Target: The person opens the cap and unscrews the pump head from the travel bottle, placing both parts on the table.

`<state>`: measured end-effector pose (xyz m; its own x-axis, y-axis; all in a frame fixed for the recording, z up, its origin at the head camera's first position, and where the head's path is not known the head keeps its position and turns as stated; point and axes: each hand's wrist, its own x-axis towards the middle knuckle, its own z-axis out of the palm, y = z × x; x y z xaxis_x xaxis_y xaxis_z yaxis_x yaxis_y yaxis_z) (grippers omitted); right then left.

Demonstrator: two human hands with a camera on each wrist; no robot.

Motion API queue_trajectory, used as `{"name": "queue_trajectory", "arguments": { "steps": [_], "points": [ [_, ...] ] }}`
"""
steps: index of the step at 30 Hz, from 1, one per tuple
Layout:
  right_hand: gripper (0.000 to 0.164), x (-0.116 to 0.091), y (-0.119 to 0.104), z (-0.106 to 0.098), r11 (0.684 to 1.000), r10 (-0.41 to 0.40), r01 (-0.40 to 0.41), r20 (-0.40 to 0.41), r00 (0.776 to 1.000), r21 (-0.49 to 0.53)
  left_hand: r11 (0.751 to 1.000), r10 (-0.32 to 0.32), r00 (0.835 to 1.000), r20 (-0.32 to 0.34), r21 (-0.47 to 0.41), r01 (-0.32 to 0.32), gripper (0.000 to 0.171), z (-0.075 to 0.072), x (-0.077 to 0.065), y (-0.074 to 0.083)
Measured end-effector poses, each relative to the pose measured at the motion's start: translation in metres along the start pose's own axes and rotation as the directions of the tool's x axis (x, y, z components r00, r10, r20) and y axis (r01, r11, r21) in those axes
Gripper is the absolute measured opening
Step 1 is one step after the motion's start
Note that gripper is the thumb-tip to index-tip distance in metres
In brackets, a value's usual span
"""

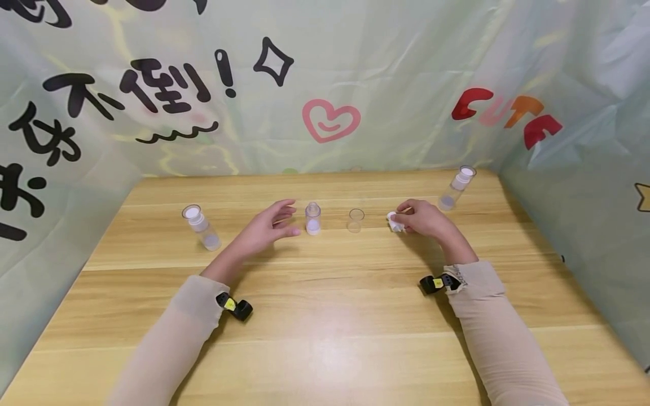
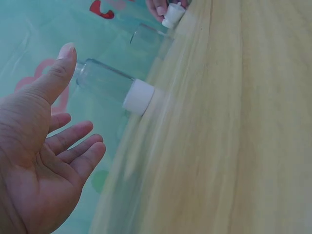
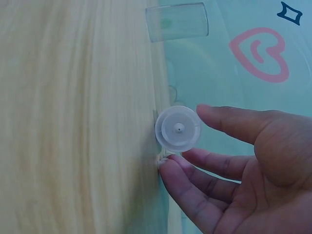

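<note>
My left hand [image 1: 265,228] is held with fingers spread, just left of a small clear bottle [image 1: 313,219] with a white base and a bare neck; nothing is in its grasp. In the left wrist view the thumb overlaps the neck of that bottle. On the right, my right hand [image 1: 424,219] pinches a white pump head [image 1: 394,222] low at the tabletop. The right wrist view shows the round underside of the pump head [image 3: 178,128] between thumb and fingers. A clear cap [image 1: 356,221] stands between bottle and pump head.
One capped pump bottle [image 1: 202,228] stands left of my left hand, another [image 1: 457,188] behind my right hand. The wooden table [image 1: 325,316] meets a printed cloth [image 1: 396,73] at the back and sides.
</note>
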<state>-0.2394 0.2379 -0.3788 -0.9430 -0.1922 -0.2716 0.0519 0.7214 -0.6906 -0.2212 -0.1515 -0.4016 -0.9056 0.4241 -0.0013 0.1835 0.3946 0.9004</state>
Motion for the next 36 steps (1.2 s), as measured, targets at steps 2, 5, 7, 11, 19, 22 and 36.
{"name": "queue_trajectory", "arguments": {
  "steps": [2,5,7,11,19,22,36],
  "points": [
    [0.050,0.000,0.000,0.000,1.000,0.001,-0.001,0.000,1.000,0.002,1.000,0.001,1.000,0.002,-0.009,0.000,0.081,-0.002,-0.004,0.000],
    [0.050,-0.001,-0.001,0.000,1.000,0.005,-0.005,0.002,1.000,-0.004,1.000,0.003,1.000,0.006,0.003,-0.003,0.080,-0.004,-0.009,0.001],
    [0.050,-0.002,-0.001,0.000,1.000,0.005,-0.005,0.003,1.000,-0.010,1.000,0.009,1.000,0.008,0.012,-0.009,0.078,-0.005,-0.014,0.002],
    [0.050,-0.002,0.001,0.000,1.000,0.007,-0.007,-0.001,1.000,-0.017,0.999,0.037,0.999,0.008,0.036,-0.037,0.074,-0.007,-0.022,0.004],
    [0.051,-0.003,0.002,0.000,1.000,0.001,-0.001,-0.019,1.000,-0.018,0.994,0.063,0.998,-0.018,0.093,-0.061,0.063,-0.013,-0.044,-0.001],
    [0.051,-0.004,0.002,0.000,1.000,-0.009,0.008,-0.031,0.999,-0.020,0.990,0.087,0.996,-0.027,0.110,-0.083,0.060,-0.017,-0.056,-0.004],
    [0.051,-0.006,-0.004,-0.001,0.996,-0.061,0.054,-0.092,0.994,-0.076,0.987,0.076,0.989,-0.124,0.153,-0.057,0.048,-0.038,-0.108,-0.025]
  ]
}}
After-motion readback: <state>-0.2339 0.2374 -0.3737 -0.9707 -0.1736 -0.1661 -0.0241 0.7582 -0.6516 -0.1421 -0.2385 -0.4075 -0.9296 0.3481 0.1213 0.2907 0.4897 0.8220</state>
